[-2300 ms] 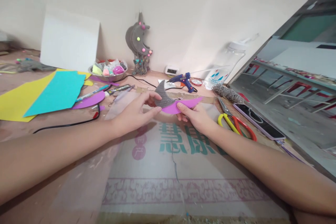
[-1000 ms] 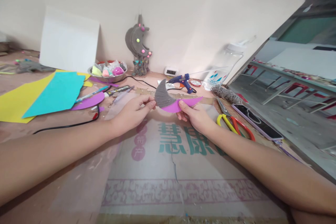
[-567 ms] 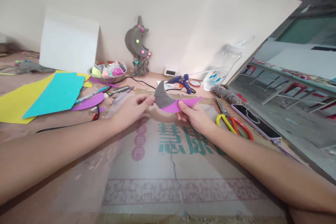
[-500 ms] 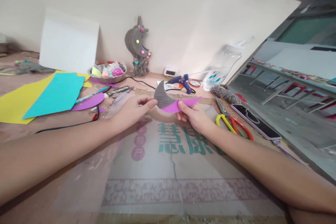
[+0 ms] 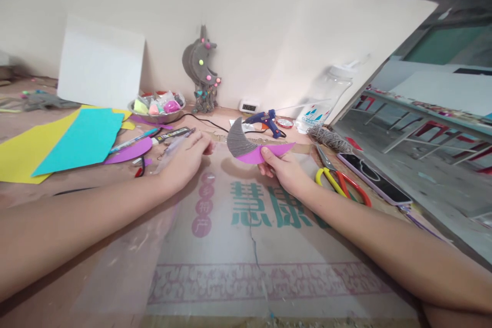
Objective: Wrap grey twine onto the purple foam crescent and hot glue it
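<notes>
My right hand pinches a purple foam or paper crescent between thumb and fingers. Tightly wound grey yarn covers the left part of this crescent, and the right part is bare purple. Left of the crescent and apart from it, my left hand has its fingers bent and close together. Its thumb is mostly hidden, and I cannot make out what, if anything, it holds. Both hands are above a printed plastic sheet.
Behind stand a blue glue gun, a small clock and a grey crescent ornament. Scissors, a phone and a yarn bundle lie right. Cyan sheet and bowl are left.
My left hand has moved left and away from the tip of the crescent, its fingers turning downward. My right hand keeps the crescent in nearly the same place.
</notes>
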`<state>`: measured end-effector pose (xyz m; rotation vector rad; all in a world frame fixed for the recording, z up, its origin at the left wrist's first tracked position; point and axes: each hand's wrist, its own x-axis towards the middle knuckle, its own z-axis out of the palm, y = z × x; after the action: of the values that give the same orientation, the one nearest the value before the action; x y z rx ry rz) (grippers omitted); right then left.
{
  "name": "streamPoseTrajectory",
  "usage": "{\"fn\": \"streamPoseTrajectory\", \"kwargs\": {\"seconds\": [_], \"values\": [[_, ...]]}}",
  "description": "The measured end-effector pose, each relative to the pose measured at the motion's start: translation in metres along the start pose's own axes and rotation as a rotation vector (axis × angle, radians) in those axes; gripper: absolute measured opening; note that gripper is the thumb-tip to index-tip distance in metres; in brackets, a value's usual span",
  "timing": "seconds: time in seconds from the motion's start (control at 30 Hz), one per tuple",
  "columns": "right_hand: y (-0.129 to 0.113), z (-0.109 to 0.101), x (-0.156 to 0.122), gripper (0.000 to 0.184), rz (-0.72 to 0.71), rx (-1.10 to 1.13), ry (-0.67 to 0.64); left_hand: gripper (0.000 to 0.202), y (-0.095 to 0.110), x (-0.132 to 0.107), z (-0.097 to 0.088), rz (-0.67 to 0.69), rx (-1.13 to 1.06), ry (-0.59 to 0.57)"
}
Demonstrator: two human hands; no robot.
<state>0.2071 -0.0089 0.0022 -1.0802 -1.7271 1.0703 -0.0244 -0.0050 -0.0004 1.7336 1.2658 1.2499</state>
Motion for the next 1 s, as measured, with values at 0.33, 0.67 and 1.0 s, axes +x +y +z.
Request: {"fn": "streamPoseTrajectory", "kwargs": {"seconds": [0.33, 0.67, 1.0], "values": [[0.002, -0.001, 0.0, 0.05, -0.002, -0.053, -0.06, 0.029, 0.006, -0.001, 0.001, -0.008, -0.004, -0.141], [0.0, 0.002, -0.003, 0.055, -0.02, -0.195, -0.081, 0.026, 0.013, -0.002, 0.003, -0.051, 0.028, -0.197], [0.001, 0.002, -0.003, 0.053, -0.028, -0.214, -0.074, 0.029, 0.003, 0.0, 0.001, -0.041, -0.027, -0.056]]}}
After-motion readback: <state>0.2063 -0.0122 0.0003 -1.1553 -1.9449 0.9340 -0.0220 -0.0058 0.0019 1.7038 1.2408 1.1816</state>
